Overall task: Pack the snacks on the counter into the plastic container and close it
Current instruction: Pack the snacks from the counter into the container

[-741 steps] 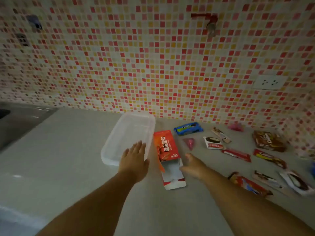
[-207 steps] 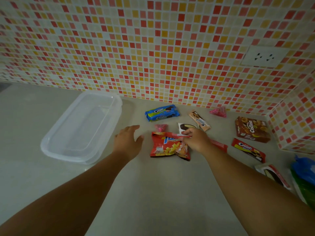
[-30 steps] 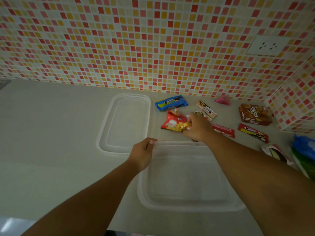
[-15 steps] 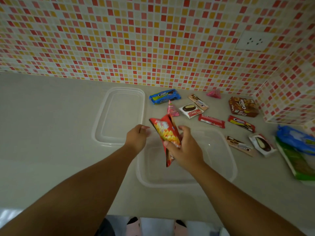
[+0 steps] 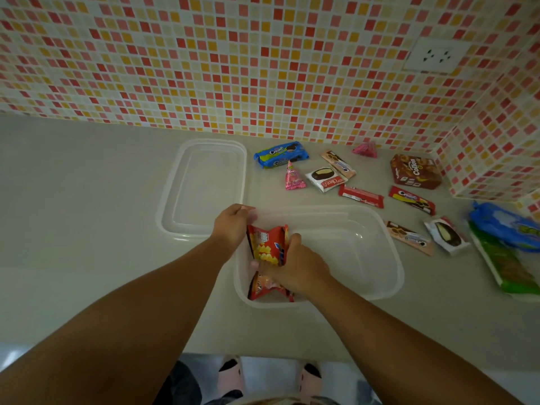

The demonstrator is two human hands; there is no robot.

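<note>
Whole back wall [image 5: 233, 68] was covered in tiny mosaic tiles, a mix of white, red, pink and orange-yellow, and it wrapped round a corner at the right of the frame. White wall socket [image 5: 435, 55] sat upper right. Counter [image 5: 87, 200] was a plain pale grey-beige slab. Light was pretty dim and flat. Pale floor [image 5: 263, 372] showed along the bottom edge.
</note>
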